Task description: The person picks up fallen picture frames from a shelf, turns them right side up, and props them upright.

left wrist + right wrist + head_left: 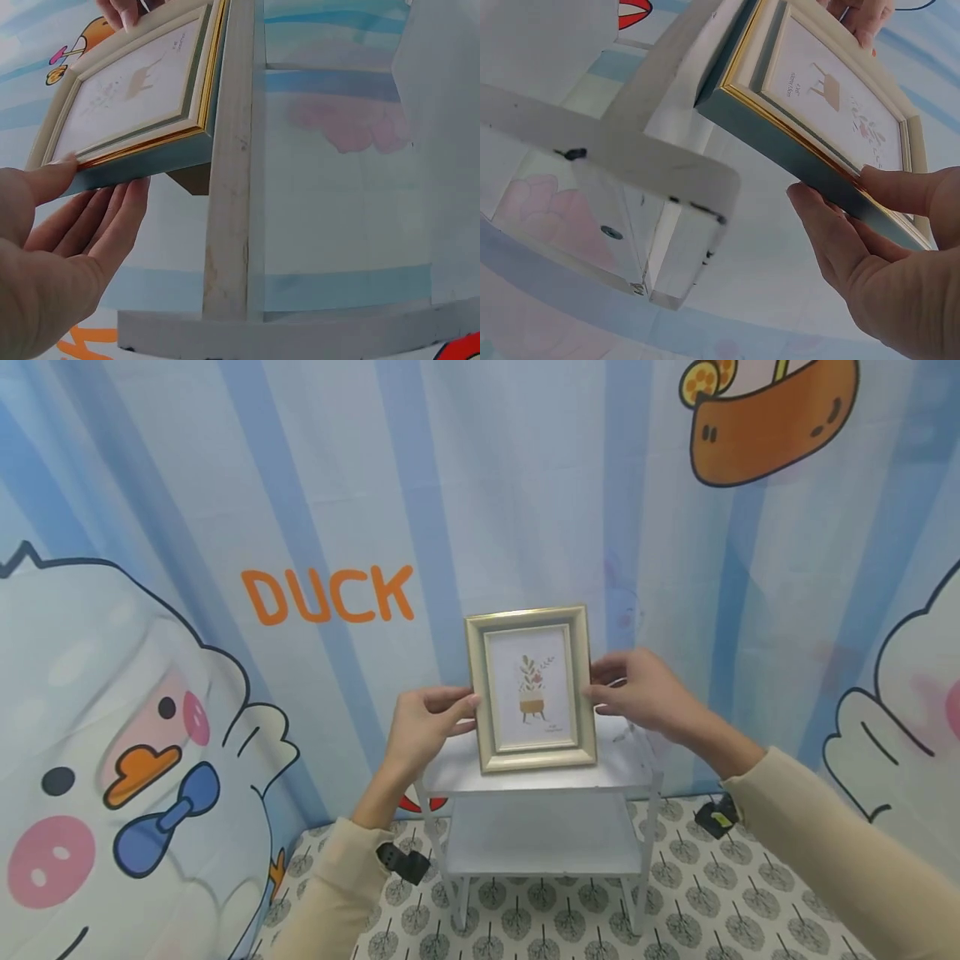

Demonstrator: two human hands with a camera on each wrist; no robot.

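A picture frame [534, 758] with a gold and cream border stands upright, leaning slightly back, over the top of a small white table [626, 770]. Its print shows a potted plant on legs. The left hand [427, 728] pinches its left side, thumb on the front border and fingers along the side. On the opposite side, the right hand [637, 692] grips it the same way, thumb in front. Both wrist views show the frame's blue-green side edge, with its lower edge right at the tabletop. In the left wrist view, a brown stand piece [193, 180] juts out behind the frame.
Below the tabletop is a lower white shelf [543, 839]. A striped curtain [510, 485] with duck cartoons hangs close behind the table. The floor [517, 918] has a tree pattern. Chipped paint marks the table's corner [705, 195] in the right wrist view.
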